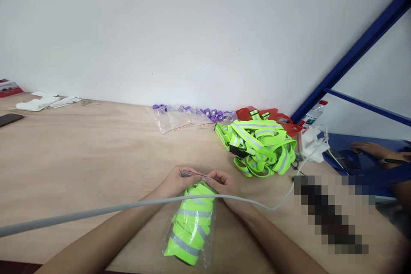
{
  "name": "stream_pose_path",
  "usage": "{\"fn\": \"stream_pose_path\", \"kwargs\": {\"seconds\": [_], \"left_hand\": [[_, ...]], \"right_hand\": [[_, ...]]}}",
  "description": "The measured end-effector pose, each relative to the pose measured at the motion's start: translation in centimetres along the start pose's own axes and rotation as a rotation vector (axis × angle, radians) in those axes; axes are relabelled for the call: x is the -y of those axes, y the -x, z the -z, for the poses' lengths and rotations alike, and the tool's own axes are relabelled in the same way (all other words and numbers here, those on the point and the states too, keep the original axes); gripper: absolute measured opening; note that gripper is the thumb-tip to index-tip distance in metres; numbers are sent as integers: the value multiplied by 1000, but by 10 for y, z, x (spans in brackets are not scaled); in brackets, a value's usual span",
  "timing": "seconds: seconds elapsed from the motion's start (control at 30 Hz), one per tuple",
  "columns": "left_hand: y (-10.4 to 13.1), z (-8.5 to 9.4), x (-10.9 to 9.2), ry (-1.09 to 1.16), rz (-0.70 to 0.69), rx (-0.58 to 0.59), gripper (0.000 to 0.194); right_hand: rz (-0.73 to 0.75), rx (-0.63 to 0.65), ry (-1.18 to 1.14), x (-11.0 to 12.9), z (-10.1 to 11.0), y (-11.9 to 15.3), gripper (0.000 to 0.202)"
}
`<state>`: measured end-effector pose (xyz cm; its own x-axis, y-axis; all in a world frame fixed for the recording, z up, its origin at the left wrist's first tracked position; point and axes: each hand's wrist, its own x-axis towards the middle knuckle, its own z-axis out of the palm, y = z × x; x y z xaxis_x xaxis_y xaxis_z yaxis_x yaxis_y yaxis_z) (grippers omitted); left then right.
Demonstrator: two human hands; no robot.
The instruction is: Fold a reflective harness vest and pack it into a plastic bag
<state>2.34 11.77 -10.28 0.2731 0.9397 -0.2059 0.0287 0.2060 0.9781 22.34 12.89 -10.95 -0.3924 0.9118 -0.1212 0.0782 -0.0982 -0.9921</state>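
A clear zip bag (pixel 208 227) lies on the table in front of me, with a folded neon-yellow reflective strap (pixel 192 222) inside. Its red-lined zip edge points away from me. My left hand (pixel 180 180) pinches that edge on the left, thumb laid along the seal. On the right side of the same edge, my right hand (pixel 223 182) is closed with thumb and fingers on the plastic. Both hands are close together. A white cable (pixel 144 202) crosses in front of my forearms and over the bag.
Beyond my right hand lies a heap of neon reflective straps (pixel 260 141) beside a red plastic bag (pixel 276 114). Empty zip bags (pixel 175 120) and purple rolls (pixel 213 114) line the wall. A white power strip (pixel 313 145), a bottle (pixel 316 113) and another person's arm (pixel 372 150) are right.
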Motion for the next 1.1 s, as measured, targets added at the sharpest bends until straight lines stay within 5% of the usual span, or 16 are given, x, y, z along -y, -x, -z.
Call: {"fn": "stream_pose_path", "kwargs": {"seconds": [1.1], "left_hand": [[3,0,5,-27,7,31,36]], "right_hand": [[-72,56,-22,11,-8,5,61]]}}
